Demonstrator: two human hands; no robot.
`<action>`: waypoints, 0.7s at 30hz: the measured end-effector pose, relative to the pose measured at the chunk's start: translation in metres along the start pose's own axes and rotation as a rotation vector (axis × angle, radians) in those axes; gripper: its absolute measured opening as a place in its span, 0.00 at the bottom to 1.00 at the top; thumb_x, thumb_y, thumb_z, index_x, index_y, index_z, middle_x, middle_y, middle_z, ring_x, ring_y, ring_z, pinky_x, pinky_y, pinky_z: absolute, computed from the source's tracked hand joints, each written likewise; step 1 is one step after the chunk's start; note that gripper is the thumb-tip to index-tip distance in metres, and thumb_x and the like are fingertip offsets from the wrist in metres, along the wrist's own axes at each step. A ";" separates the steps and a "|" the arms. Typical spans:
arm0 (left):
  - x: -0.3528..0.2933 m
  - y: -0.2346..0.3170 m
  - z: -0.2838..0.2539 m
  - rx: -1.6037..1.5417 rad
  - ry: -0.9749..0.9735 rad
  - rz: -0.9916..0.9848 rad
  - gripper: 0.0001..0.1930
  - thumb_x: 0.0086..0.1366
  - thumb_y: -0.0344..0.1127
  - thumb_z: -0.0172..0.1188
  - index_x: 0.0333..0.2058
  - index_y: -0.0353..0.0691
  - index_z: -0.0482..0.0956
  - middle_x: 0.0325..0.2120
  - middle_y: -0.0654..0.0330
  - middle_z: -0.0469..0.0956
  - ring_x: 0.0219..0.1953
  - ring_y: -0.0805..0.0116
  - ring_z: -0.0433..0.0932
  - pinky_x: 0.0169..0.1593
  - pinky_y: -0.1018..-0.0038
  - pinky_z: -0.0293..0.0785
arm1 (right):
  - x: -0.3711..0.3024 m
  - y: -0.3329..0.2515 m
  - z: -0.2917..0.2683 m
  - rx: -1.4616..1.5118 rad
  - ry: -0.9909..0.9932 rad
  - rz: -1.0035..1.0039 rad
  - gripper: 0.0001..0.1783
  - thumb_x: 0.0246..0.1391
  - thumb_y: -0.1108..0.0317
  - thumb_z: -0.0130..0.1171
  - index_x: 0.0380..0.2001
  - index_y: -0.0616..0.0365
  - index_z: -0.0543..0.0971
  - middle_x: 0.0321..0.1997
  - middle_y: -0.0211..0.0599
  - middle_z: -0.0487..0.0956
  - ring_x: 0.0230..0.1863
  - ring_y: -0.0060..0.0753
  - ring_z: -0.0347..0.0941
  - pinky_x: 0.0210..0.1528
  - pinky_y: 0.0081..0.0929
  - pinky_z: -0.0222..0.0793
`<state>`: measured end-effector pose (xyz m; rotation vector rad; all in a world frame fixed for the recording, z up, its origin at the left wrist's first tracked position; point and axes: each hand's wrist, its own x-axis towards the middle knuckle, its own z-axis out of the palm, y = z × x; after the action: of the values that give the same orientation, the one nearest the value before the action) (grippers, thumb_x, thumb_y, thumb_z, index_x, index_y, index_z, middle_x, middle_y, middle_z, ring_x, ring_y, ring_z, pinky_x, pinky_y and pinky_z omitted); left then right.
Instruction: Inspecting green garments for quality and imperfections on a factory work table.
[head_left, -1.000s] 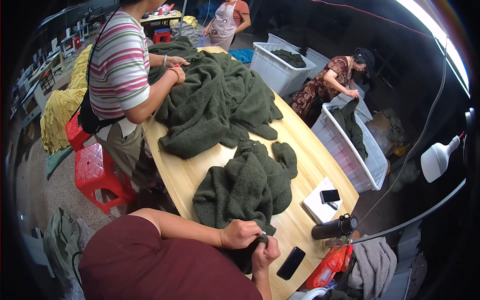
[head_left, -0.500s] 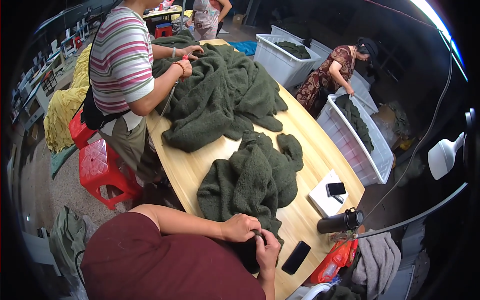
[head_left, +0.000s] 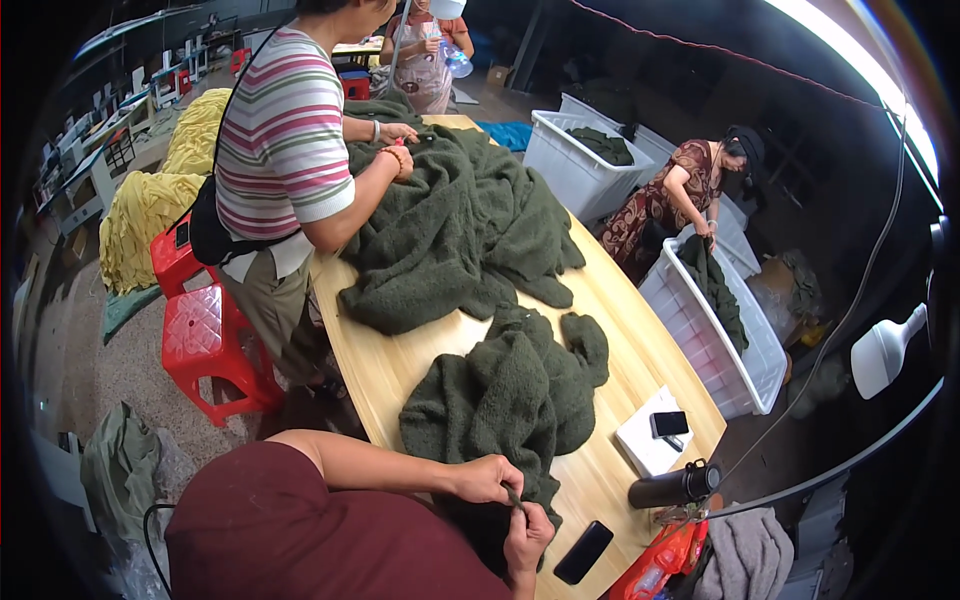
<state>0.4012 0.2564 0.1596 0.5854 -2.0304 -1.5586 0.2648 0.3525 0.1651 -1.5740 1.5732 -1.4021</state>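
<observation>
A dark green fuzzy knit garment (head_left: 500,385) lies bunched on the near end of the wooden table, its lower part hanging toward me. My left hand (head_left: 487,479) pinches a narrow bit of the knit fabric at the near edge. Just below and to the right, my right hand (head_left: 528,535) grips the same strip, fingers closed, so a short piece stretches between the two hands. To the right of my right hand lies a black phone (head_left: 583,552).
A person in a striped shirt (head_left: 285,130) handles a larger green knit heap (head_left: 450,220) across the table (head_left: 640,350). On the right stand a black bottle (head_left: 675,487), a white box (head_left: 645,440) with another phone, and white bins (head_left: 735,375). Red stools (head_left: 215,340) stand left.
My hands have drawn slightly apart, showing the strip of fabric between them. The person at the right bin now has both hands on the green cloth. The whole view has shifted a little.
</observation>
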 end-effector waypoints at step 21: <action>-0.015 0.000 0.013 -0.142 -0.065 -0.235 0.04 0.42 0.27 0.57 0.19 0.33 0.75 0.13 0.61 0.72 0.18 0.75 0.69 0.22 0.76 0.63 | -0.014 0.004 0.009 -0.082 0.003 -0.042 0.02 0.44 0.80 0.50 0.22 0.64 0.72 0.19 0.34 0.69 0.21 0.24 0.65 0.25 0.20 0.61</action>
<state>0.4043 0.2754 0.1550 0.7489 -1.9324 -1.8637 0.2734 0.3617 0.1545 -1.6628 1.6270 -1.3781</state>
